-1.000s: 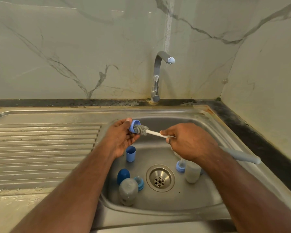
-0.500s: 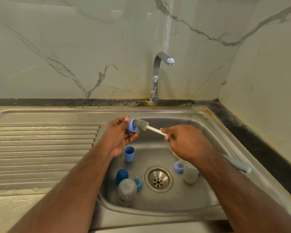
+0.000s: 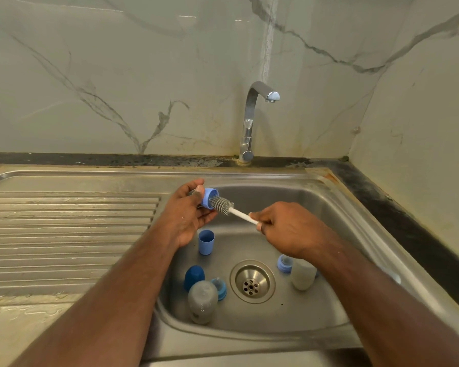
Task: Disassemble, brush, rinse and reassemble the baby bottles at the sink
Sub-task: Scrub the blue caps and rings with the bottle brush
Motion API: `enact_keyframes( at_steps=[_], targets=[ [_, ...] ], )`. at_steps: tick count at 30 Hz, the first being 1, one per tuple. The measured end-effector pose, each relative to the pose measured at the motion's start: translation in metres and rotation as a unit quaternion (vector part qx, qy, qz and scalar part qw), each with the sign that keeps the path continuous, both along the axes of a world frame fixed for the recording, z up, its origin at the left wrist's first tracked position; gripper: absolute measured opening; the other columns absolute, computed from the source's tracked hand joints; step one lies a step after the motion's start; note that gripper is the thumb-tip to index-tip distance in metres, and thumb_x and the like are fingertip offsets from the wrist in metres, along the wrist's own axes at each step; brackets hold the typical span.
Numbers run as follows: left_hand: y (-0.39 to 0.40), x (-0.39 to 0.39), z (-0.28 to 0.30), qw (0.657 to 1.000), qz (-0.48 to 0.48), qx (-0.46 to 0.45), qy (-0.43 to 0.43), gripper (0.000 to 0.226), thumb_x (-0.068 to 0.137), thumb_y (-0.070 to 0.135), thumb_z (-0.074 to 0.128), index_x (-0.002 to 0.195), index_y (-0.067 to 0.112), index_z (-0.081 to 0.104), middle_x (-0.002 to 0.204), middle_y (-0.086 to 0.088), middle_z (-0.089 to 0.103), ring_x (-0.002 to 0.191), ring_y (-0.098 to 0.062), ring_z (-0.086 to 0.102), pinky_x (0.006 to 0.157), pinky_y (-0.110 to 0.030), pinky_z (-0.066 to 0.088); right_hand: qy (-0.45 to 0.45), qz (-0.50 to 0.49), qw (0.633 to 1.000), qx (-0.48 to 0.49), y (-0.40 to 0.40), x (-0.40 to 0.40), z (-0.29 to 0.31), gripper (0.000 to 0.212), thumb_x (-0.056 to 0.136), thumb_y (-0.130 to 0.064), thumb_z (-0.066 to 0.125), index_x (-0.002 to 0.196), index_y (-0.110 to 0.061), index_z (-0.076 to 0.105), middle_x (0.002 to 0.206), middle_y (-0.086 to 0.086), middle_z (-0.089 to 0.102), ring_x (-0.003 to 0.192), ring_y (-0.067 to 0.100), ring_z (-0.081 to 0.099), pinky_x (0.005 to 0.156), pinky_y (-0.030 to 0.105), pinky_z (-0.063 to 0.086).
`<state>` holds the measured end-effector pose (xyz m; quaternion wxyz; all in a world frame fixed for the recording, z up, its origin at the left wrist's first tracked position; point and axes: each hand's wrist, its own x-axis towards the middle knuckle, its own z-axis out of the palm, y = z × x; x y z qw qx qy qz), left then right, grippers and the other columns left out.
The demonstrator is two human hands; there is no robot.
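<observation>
Both busy: left hand [image 3: 188,207] holds blue ring [image 3: 209,197], right hand [image 3: 289,229] w/ brush [image 3: 224,205] inside.

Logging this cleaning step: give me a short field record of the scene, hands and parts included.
left hand: holds blue bottle ring
right hand: grips bottle brush by its white handle
brush head: at the ring's opening
sink basin: holds light blue cap, dark blue cap, two bottle bodies
tap: no water seen running
</observation>
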<state>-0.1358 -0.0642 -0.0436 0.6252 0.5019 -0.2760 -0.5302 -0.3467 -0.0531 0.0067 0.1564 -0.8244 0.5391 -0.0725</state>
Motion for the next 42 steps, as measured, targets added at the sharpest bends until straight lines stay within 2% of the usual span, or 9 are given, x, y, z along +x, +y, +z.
enact_keyframes(
  at_steps=[4,9,12,15,19,26,30,35,42],
  targets=[
    [-0.001,-0.001,0.002,1.000,-0.006,-0.009,0.015,0.028,0.106,0.014,0.050,0.134,0.016,0.057,0.125,-0.019,0.066,0.105,-0.032,0.069,0.089,-0.043,0.058,-0.063,-0.011,0.998,0.015,0.002,-0.008,0.004,0.034,0.103,-0.030,0.051,0.135,-0.037,0.060,0.081,-0.009,0.066,0.063,0.008,0.055,0.057,0.022,0.043],
    [0.000,0.000,0.002,1.000,-0.009,-0.018,0.008,0.032,0.105,0.010,0.051,0.135,0.017,0.057,0.127,-0.017,0.064,0.106,-0.031,0.069,0.088,-0.042,0.059,-0.014,-0.015,1.000,0.000,0.001,-0.002,-0.002,0.036,0.103,-0.032,0.050,0.137,-0.036,0.058,0.078,-0.011,0.060,0.063,0.007,0.052,0.058,0.022,0.039],
    [0.000,0.001,0.001,1.000,-0.004,-0.024,0.013,0.032,0.105,0.011,0.051,0.135,0.018,0.058,0.128,-0.018,0.063,0.106,-0.031,0.069,0.088,-0.043,0.059,-0.081,-0.002,0.993,0.082,0.004,-0.006,0.005,0.032,0.102,-0.027,0.053,0.132,-0.033,0.064,0.071,-0.007,0.062,0.054,0.007,0.050,0.050,0.021,0.042],
    [-0.001,0.001,0.002,0.999,-0.015,-0.030,0.028,0.033,0.104,0.007,0.051,0.134,0.017,0.058,0.129,-0.019,0.062,0.111,-0.034,0.069,0.093,-0.045,0.058,-0.159,-0.037,0.983,0.086,0.005,-0.012,0.007,0.031,0.103,-0.024,0.053,0.131,-0.032,0.064,0.073,-0.005,0.062,0.052,0.006,0.051,0.047,0.019,0.045],
    [0.000,0.003,0.001,0.998,-0.021,-0.040,0.033,0.033,0.103,0.007,0.052,0.134,0.018,0.059,0.128,-0.020,0.064,0.110,-0.034,0.070,0.090,-0.044,0.060,-0.085,-0.019,0.994,0.065,0.005,-0.005,0.002,0.033,0.103,-0.027,0.052,0.134,-0.034,0.061,0.073,-0.009,0.061,0.059,0.008,0.054,0.055,0.023,0.048],
    [0.002,0.008,0.004,0.992,-0.030,-0.056,0.105,0.036,0.103,-0.001,0.049,0.132,0.019,0.058,0.124,-0.022,0.067,0.106,-0.033,0.073,0.092,-0.045,0.059,-0.286,-0.052,0.935,0.204,0.006,-0.010,-0.002,0.031,0.103,-0.019,0.053,0.132,-0.027,0.062,0.074,0.008,0.065,0.046,0.015,0.053,0.043,0.028,0.041],
    [0.002,0.012,0.004,0.986,-0.027,-0.053,0.158,0.042,0.100,-0.001,0.052,0.140,0.012,0.051,0.126,-0.024,0.066,0.105,-0.033,0.073,0.083,-0.041,0.063,-0.296,-0.040,0.932,0.207,0.006,-0.005,-0.006,0.035,0.103,-0.019,0.052,0.134,-0.033,0.058,0.076,0.008,0.067,0.046,0.015,0.056,0.040,0.025,0.043],
    [0.002,0.011,0.000,0.993,-0.042,0.007,0.112,0.035,0.100,0.008,0.056,0.135,0.003,0.057,0.113,-0.023,0.073,0.091,-0.028,0.075,0.072,-0.034,0.063,-0.294,-0.049,0.936,0.185,0.003,-0.004,-0.011,0.036,0.103,-0.019,0.054,0.135,-0.034,0.060,0.073,0.005,0.063,0.045,0.013,0.051,0.040,0.025,0.038],
    [-0.002,0.005,-0.001,0.995,-0.016,-0.006,0.098,0.030,0.099,0.017,0.063,0.126,0.004,0.062,0.107,-0.017,0.076,0.087,-0.022,0.076,0.076,-0.031,0.062,-0.296,-0.073,0.934,0.189,0.005,0.001,-0.013,0.035,0.103,-0.020,0.053,0.135,-0.034,0.059,0.075,0.005,0.063,0.042,0.010,0.050,0.038,0.021,0.037]
  ],
)
